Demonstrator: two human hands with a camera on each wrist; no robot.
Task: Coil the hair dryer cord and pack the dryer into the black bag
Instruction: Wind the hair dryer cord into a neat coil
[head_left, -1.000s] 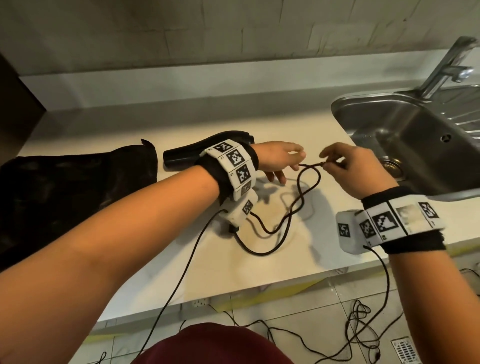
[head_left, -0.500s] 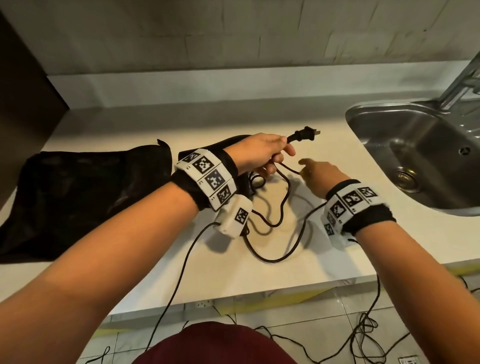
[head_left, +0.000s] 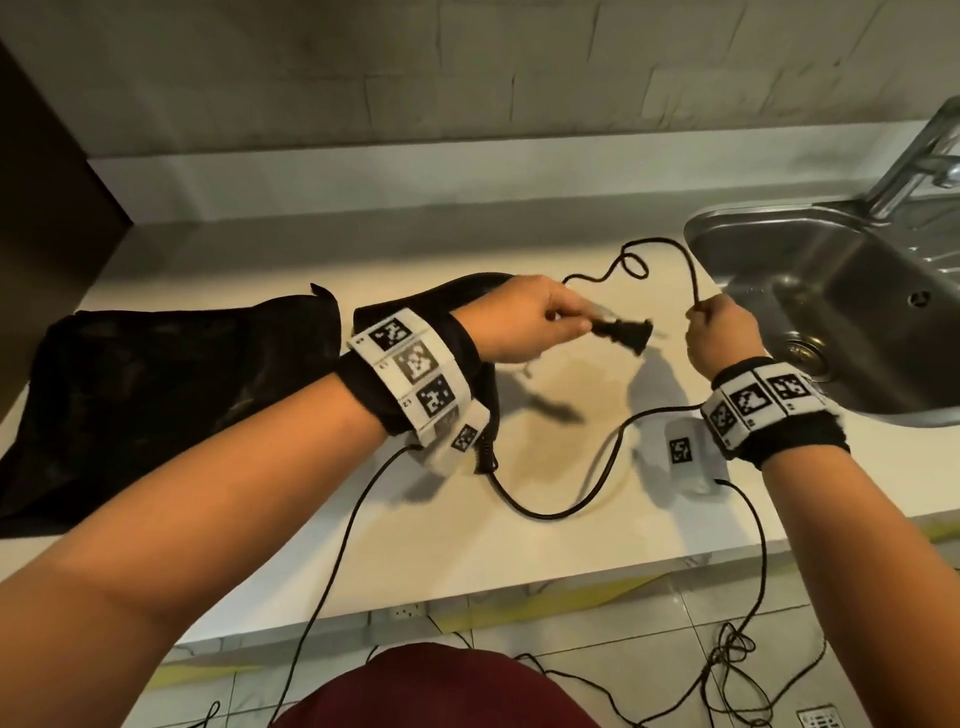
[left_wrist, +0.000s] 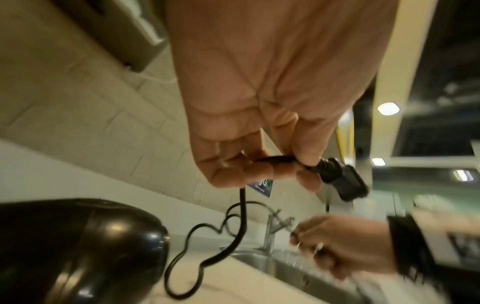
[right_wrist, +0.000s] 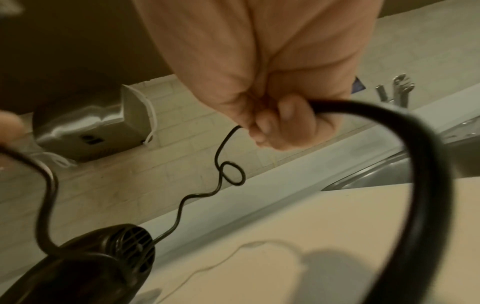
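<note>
The black hair dryer (head_left: 470, 291) lies on the white counter, mostly hidden behind my left wrist; it also shows as the dryer (left_wrist: 78, 246) and the dryer (right_wrist: 98, 267). My left hand (head_left: 524, 322) pinches the cord just behind the plug (head_left: 623, 332), and the plug (left_wrist: 342, 179) sticks out to the right. My right hand (head_left: 722, 332) grips the cord (head_left: 670, 241) farther along, near the sink. A kinked length with a small loop arcs between the hands. The rest of the cord (head_left: 545, 514) trails on the counter to the dryer handle. The black bag (head_left: 171, 395) lies flat at the left.
A steel sink (head_left: 727, 221) with a faucet (head_left: 914, 156) sits at the right, close to my right hand. A dark cabinet (head_left: 47, 171) stands at the far left. Thin sensor cables hang from both wrists over the counter's front edge onto the tiled floor.
My right hand has taken hold of the cord and risen towards the sink. The left hand has carried the plug end right, so a length of cord is lifted between the hands.
</note>
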